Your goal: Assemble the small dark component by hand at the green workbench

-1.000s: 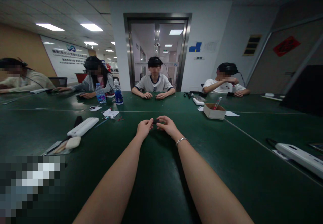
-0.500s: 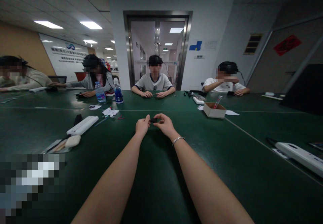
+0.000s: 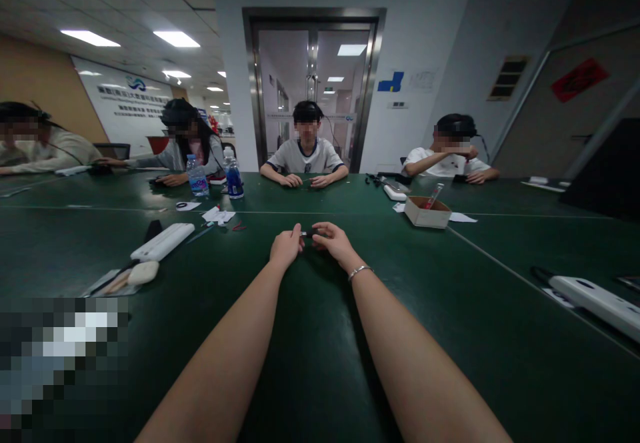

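Note:
Both hands meet above the middle of the green table (image 3: 320,336), one at each end of a small black stick-shaped object with a silvery part (image 3: 309,234). My left hand (image 3: 287,246) is closed, with thumb and fingers pinching the end where the silvery part shows. From the other side, my right hand (image 3: 334,240) pinches the black end between thumb and fingertips. A silver bracelet circles my right wrist. The object is too small for me to tell its exact kind, and fingers cover much of it.
Left of my hands lie a white power strip (image 3: 163,242), a pale round-headed item (image 3: 143,272) and paper scraps (image 3: 218,215). Two bottles (image 3: 234,175) stand farther back. An open cardboard box (image 3: 427,215) and another power strip (image 3: 595,300) are rightward. Several people sit across the table.
My hands have drawn slightly apart, the right one moving rightward. A silvery part now shows between them on the black object. The view has tilted down a little.

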Tool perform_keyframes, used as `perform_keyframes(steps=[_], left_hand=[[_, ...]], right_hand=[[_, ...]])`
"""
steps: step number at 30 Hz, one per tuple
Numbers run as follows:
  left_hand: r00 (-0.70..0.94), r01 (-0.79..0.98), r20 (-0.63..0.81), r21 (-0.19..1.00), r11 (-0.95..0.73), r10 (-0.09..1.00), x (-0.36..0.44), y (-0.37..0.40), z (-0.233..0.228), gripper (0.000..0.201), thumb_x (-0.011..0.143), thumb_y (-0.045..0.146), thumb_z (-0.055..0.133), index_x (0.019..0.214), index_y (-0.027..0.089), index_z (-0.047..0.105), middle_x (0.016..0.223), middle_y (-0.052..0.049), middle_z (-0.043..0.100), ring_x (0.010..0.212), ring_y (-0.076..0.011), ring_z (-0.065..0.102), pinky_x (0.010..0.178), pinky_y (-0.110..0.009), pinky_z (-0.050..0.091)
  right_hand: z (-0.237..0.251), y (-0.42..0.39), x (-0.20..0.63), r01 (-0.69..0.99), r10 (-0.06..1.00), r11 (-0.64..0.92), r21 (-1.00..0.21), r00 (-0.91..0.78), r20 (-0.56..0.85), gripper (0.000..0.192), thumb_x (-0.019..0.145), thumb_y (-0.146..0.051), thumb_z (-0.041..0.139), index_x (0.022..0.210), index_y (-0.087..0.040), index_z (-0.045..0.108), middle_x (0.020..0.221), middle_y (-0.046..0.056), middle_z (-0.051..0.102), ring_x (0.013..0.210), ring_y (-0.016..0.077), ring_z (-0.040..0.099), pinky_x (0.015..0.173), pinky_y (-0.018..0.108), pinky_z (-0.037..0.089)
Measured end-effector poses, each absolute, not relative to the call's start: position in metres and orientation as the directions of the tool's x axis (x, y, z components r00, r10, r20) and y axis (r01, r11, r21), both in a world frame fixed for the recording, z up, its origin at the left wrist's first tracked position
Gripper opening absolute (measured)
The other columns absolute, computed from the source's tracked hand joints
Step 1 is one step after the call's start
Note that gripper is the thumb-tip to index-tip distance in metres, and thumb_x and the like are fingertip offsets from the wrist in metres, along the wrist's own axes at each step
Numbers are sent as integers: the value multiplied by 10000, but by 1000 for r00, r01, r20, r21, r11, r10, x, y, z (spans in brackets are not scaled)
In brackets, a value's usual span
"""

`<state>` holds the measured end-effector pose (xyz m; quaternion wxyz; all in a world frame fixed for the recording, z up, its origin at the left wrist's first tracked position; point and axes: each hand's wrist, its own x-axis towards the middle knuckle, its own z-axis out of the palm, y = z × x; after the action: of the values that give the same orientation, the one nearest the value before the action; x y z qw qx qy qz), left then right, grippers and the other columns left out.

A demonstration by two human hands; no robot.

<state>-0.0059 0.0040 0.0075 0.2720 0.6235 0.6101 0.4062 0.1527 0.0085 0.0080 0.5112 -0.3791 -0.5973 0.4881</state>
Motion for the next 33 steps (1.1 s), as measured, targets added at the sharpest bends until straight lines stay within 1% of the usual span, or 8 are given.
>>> perform_keyframes(steps=[2,6,9,14,20,24,30,33], left_hand=[[-57,551,187,825,-126,981,-5,3,6,586,859,588,253,655,188,629,595,-47,627,545,-175,563,569,-289,381],[-87,498,283,843,-204,955,-6,4,2,376,866,495,367,900,222,623,781,-31,664,614,-153,578,572,-263,407],[-69,408,318,874,-264,946,-6,7,-1,272,838,423,464,963,224,601,866,-31,662,699,-145,598,600,-243,441],[9,292,317,906,-306,948,-7,11,-4,260,782,382,553,919,173,625,888,-74,663,775,-175,616,627,-268,484],[1,355,359,872,-336,933,-11,16,-6,243,735,398,618,825,181,680,835,-51,689,783,-183,621,748,-301,466],[21,316,377,876,-364,926,-10,18,-8,225,744,389,618,823,186,675,820,-45,686,772,-173,622,729,-284,462],[14,179,302,937,-299,953,-7,15,-6,301,716,434,643,843,161,628,752,-40,658,603,-142,620,539,-237,444],[8,87,281,956,-281,960,-7,12,-2,292,680,405,679,792,138,642,739,-53,662,635,-150,629,575,-248,461]], right_hand=[[8,8,154,-67,957,211,-975,-188,220,291,667,-175,692,943,-187,600,856,20,627,617,108,620,520,207,479],[8,9,152,-73,971,157,-985,-171,167,207,718,-159,669,915,-165,609,721,10,636,572,99,609,509,194,478],[7,11,151,-79,982,131,-988,-130,140,158,739,-153,663,890,-157,614,681,13,639,549,101,609,500,195,487],[5,13,151,-110,985,121,-986,-110,133,127,748,-128,659,867,-149,619,662,6,640,532,90,609,488,177,491],[4,13,151,-104,981,117,-988,-141,131,192,720,-127,690,893,-144,608,648,-4,643,534,87,610,497,170,486],[5,12,152,-105,975,134,-985,-162,150,225,698,-145,716,898,-146,611,648,-5,644,542,92,611,507,176,482],[6,10,153,-87,973,139,-986,-174,153,199,726,-135,683,913,-141,614,648,-4,645,533,88,604,519,183,482],[6,10,153,-91,973,141,-986,-172,155,195,729,-126,679,910,-138,610,640,-4,642,542,92,611,519,181,487]])
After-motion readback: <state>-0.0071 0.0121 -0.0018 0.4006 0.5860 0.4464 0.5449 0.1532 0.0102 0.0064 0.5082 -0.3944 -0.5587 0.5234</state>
